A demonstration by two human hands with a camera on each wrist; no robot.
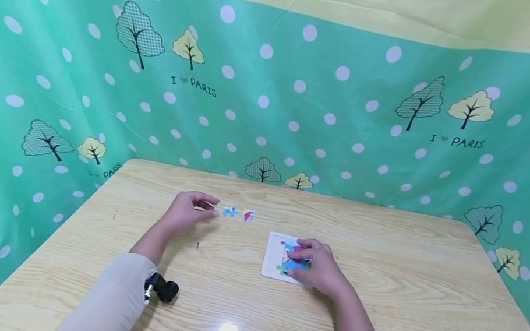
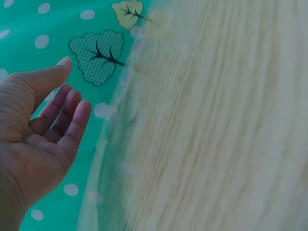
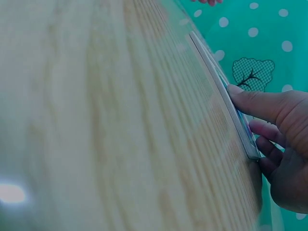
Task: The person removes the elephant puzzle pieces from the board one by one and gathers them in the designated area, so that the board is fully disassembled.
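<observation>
On the far left of the tabletop (image 1: 414,257), the left hand (image 1: 186,212) has its grip spread, thumb apart from loosely bent fingers, just left of a blue jigsaw piece (image 1: 229,212) and a multicoloured jigsaw piece (image 1: 248,214). To their right and nearer, the white-framed puzzle board (image 1: 271,261) lies flat, the right hand (image 1: 323,269) resting its spread grip over its right side.
</observation>
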